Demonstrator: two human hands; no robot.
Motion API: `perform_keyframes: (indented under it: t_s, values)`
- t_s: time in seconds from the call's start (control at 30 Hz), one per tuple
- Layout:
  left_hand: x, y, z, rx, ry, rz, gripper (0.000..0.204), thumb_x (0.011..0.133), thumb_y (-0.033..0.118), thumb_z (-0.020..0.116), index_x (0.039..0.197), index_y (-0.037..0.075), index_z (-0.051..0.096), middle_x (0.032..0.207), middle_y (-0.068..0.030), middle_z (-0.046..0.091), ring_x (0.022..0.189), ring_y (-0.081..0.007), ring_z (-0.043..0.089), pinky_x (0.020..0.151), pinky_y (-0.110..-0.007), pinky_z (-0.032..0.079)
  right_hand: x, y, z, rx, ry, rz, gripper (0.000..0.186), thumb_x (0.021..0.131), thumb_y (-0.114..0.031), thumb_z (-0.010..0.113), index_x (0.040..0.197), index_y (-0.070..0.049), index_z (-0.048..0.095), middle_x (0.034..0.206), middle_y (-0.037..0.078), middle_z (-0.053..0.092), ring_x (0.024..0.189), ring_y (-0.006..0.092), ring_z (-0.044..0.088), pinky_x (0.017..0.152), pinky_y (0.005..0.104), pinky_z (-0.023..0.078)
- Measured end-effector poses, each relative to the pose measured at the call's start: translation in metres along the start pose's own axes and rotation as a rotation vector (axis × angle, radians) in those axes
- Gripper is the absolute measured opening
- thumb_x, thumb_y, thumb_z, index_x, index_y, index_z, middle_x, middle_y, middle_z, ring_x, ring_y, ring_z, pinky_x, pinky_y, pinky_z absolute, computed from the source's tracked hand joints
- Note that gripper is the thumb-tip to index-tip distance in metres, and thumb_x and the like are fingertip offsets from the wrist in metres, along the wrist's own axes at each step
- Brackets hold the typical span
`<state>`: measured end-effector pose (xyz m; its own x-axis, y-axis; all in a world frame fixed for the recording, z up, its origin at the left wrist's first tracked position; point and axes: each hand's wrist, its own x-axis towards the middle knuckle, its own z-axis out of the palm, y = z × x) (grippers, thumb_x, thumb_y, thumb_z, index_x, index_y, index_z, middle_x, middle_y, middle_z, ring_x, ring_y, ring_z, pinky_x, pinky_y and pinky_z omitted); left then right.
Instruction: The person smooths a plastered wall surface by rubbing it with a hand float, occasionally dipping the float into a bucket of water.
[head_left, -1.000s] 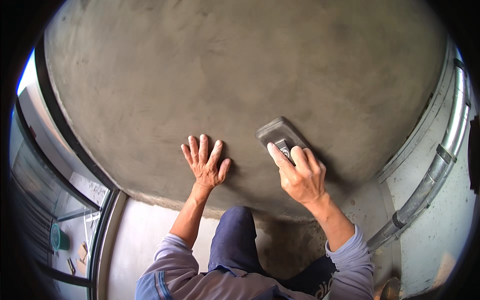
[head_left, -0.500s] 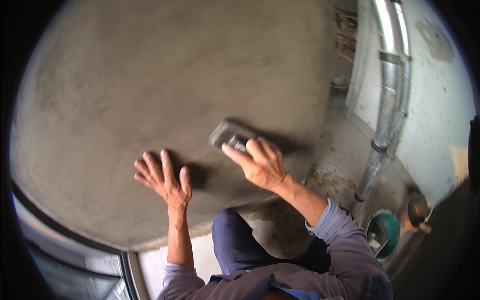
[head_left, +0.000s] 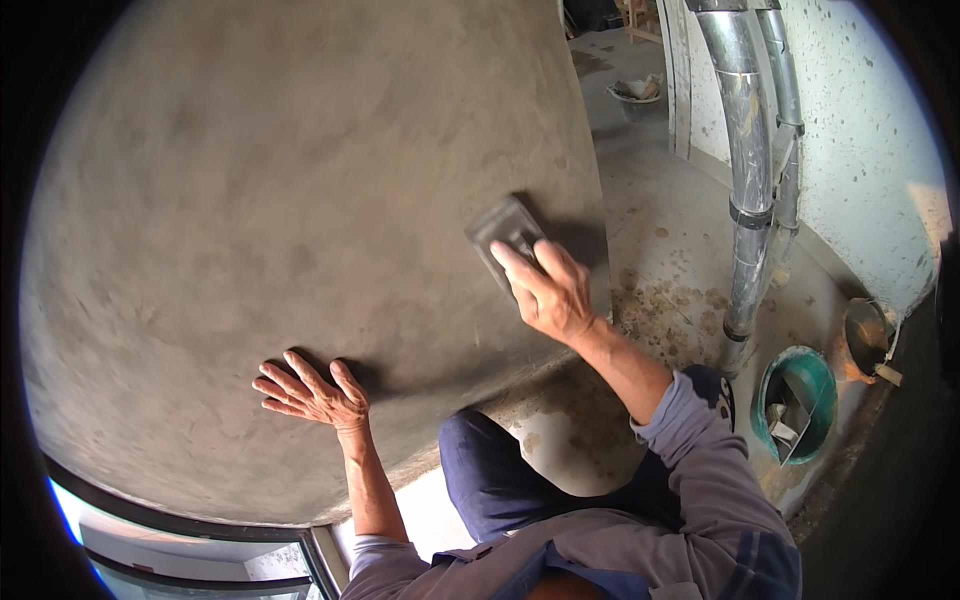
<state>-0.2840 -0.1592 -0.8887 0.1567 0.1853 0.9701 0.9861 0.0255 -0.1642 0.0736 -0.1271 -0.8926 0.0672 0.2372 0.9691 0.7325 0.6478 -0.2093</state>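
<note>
A grey-brown plastered wall [head_left: 330,180] fills the left and middle of the view, its surface mottled with smear marks. My right hand [head_left: 555,295] grips a dark rectangular plastering float [head_left: 503,228], which lies against the wall close to its right edge. The float is slightly blurred, and its handle is mostly covered by my fingers. Lower and to the left, my left hand [head_left: 315,392] rests against the wall with its fingers spread, holding nothing.
Wrapped silvery pipes [head_left: 745,150] run down beside a speckled pale wall [head_left: 870,130]. A green bucket [head_left: 795,405] with tools stands at lower right, an orange-and-dark bucket [head_left: 862,335] beyond. Farther back sits a rubble-filled tub [head_left: 636,90]. A dark-framed window [head_left: 180,545] is at lower left.
The float has moved up and right in my right hand, toward the wall's right edge. My left hand now sits lower, fingers pointing more leftward. The whole view has turned somewhat.
</note>
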Motion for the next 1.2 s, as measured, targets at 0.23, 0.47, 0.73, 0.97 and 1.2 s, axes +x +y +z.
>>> perform_keyframes:
  t_s: [0.23, 0.47, 0.73, 0.97, 1.2]
  values:
    - [-0.005, 0.009, -0.001, 0.005, 0.003, -0.059, 0.071, 0.106, 0.054, 0.037, 0.160, 0.009, 0.032, 0.169, -0.0180, 0.014, 0.157, -0.0398, 0.005, 0.122, -0.058, -0.002, 0.200, -0.010, -0.020, 0.016, 0.142, -0.102, 0.035, 0.091, -0.010, 0.062, 0.126, -0.013, 0.065, 0.091, 0.013, 0.060, 0.077, 0.0321, 0.063, 0.064, 0.0443, 0.053]
    - [-0.001, 0.012, 0.004, 0.057, -0.013, -0.071, 0.075, 0.104, 0.059, 0.035, 0.159, 0.007, 0.034, 0.168, -0.0210, 0.016, 0.156, -0.0434, 0.007, 0.122, -0.061, 0.000, -0.051, -0.018, 0.009, 0.067, -0.135, 0.035, 0.055, 0.085, -0.005, 0.063, 0.134, -0.029, 0.066, 0.086, 0.005, 0.049, 0.075, 0.0242, 0.057, 0.065, 0.0400, 0.056]
    - [-0.006, 0.006, 0.000, 0.094, -0.017, -0.079, 0.078, 0.104, 0.063, 0.028, 0.161, 0.009, 0.030, 0.169, -0.0189, 0.014, 0.157, -0.0395, 0.005, 0.122, -0.061, 0.002, -0.106, 0.055, -0.069, -0.098, 0.071, 0.414, 0.063, 0.087, -0.014, 0.076, 0.142, 0.001, 0.050, 0.103, 0.018, 0.060, 0.089, 0.0351, 0.059, 0.080, 0.0440, 0.051]
    - [-0.002, 0.009, 0.005, 0.061, 0.017, -0.091, 0.078, 0.103, 0.065, 0.031, 0.160, 0.011, 0.032, 0.169, -0.0178, 0.015, 0.156, -0.0404, 0.007, 0.121, -0.063, 0.005, -0.051, 0.104, -0.053, -0.158, 0.142, 0.214, 0.045, 0.081, -0.006, 0.079, 0.123, -0.002, 0.062, 0.107, 0.012, 0.061, 0.097, 0.0316, 0.060, 0.085, 0.0422, 0.050]
    - [0.000, 0.009, 0.007, 0.055, 0.036, -0.080, 0.082, 0.102, 0.068, 0.031, 0.160, 0.010, 0.032, 0.169, -0.0169, 0.017, 0.156, -0.0408, 0.009, 0.119, -0.066, 0.007, -0.154, 0.046, -0.001, -0.043, -0.074, 0.355, 0.046, 0.085, -0.010, 0.076, 0.128, -0.001, 0.064, 0.108, 0.017, 0.063, 0.101, 0.0302, 0.062, 0.086, 0.0428, 0.055]
